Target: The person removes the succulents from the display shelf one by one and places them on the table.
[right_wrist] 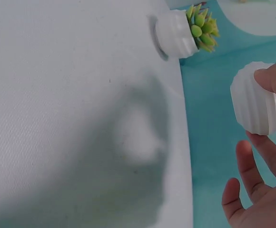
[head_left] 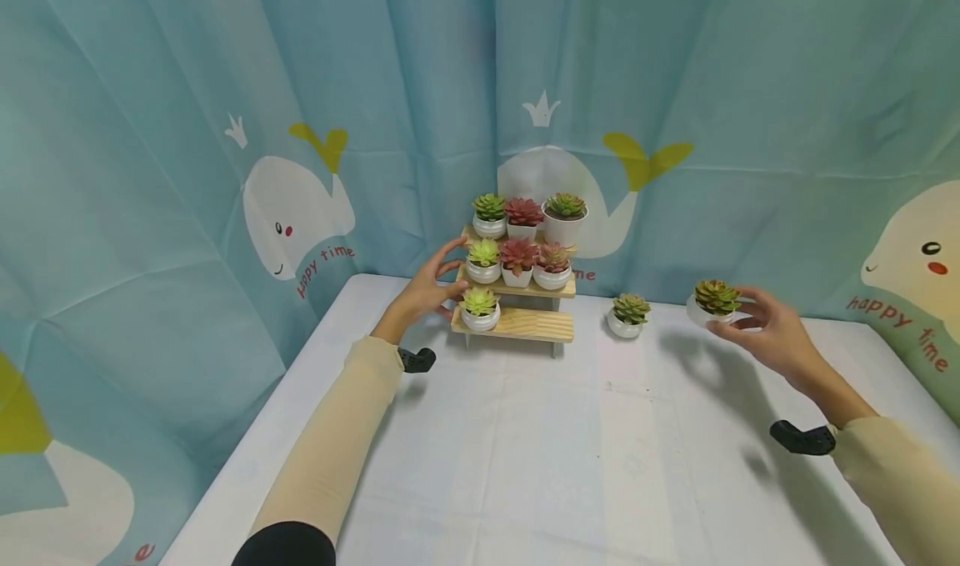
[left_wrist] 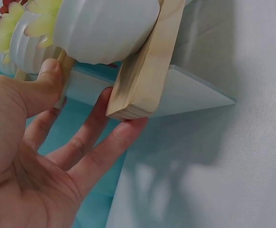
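Note:
At the far right of the table my right hand pinches a potted succulent between thumb and fingers. Its white ribbed pot is raised, with its shadow on the cloth below. My left hand holds the left end of a three-tier wooden plant stand. In the left wrist view, the thumb lies on the middle shelf's edge, while fingertips touch the end of the bottom shelf. Potted succulents fill the two upper tiers; a light-green succulent sits at the bottom tier's left end.
Another potted succulent stands on the white tablecloth between the stand and my right hand. A blue curtain with whale prints hangs close behind the table's back edge and along its left side.

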A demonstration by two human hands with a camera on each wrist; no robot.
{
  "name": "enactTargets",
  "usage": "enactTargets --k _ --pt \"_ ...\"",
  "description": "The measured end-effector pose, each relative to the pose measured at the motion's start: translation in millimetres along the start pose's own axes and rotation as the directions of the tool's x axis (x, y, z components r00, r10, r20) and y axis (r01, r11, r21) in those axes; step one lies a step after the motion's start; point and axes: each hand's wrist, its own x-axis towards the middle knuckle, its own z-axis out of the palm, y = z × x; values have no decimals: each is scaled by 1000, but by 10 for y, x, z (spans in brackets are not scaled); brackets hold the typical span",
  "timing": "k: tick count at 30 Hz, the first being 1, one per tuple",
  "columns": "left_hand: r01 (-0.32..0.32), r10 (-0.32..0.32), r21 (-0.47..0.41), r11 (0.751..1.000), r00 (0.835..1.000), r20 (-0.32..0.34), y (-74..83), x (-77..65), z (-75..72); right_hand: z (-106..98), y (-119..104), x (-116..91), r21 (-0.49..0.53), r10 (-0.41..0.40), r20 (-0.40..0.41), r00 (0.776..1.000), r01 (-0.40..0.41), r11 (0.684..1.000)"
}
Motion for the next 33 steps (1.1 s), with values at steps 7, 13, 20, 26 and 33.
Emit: enactTargets --k 7,13,20,26,33 --pt "10 -10 5 1000 1000 -10 0 -10 4 99 128 65 47 45 27 999 -46 998" --pt "9 -9 5 1000 1000 -8 -9 -14 4 183 220 121 58 67 18 998 -68 996" --pt "0 0 2 1000 1000 6 -16 -11 -3 278 326 135 17 72 25 997 -73 997" --pt "-1 1 0 1000 1000 14 -20 -14 -2 354 345 121 -28 97 62 993 -95 995" --pt "-8 8 16 1000 1000 0 8 -29 5 409 351 137 -51 91 50 995 -89 995"
